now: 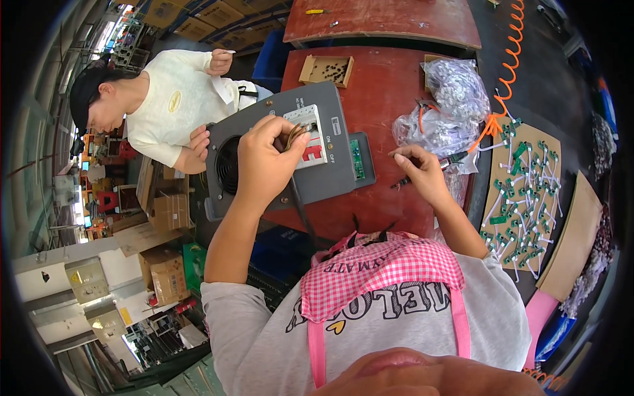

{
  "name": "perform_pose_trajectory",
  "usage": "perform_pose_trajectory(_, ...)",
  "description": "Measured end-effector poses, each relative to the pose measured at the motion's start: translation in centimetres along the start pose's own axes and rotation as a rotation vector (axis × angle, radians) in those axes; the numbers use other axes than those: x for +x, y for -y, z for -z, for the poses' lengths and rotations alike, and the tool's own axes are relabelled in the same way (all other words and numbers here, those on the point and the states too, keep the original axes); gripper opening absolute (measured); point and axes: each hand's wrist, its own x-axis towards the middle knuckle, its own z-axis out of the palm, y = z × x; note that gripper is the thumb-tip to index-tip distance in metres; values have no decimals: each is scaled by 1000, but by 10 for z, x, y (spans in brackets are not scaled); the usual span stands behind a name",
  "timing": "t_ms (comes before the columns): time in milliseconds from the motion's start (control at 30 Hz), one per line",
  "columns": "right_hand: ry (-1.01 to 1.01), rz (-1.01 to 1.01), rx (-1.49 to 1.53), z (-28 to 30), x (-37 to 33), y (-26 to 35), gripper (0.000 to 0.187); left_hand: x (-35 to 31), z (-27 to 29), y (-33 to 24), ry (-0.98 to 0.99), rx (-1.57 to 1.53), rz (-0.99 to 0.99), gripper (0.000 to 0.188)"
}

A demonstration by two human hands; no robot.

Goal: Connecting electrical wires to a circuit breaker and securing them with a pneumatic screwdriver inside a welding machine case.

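A dark grey metal panel unit (264, 112) stands tilted on the red table, with a round fan opening on its left. Set in its face is a white-framed opening (321, 135) with a red switch (313, 153). My left hand (272, 155) is closed over this opening, pinching several brown wires (295, 134) between thumb and fingers. To the right of the unit, my right hand (422, 173) is closed round a slim power screwdriver (454, 159), its dark tip showing past the fingers. An orange coiled hose leads toward the tool. A green circuit board (357, 160) shows at the unit's right edge.
Across the table, a co-worker (178, 105) touches the unit's left edge with one hand. A shallow cardboard tray (327, 70) holds small dark parts. Plastic bags (456, 89) lie at the right, beside cardboard (492, 218) covered with small green boards and white leads.
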Motion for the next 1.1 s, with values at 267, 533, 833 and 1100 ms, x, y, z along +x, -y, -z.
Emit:
perform_pose_trajectory(267,-16,-176,17,16,-16,-34,20,8,3,13,87,-40,92,20)
perform_pose_trajectory(533,-229,-692,-79,42,-65,-149,30,4,1,15,44,-145,59,17)
perform_pose_trajectory(833,-723,-863,172,37,-31,-230,77,5,0,6,75,-106,23,14)
perform_pose_trajectory(1100,-853,-605,244,36,-29,-237,39,8,5,12,163,-183,7,15)
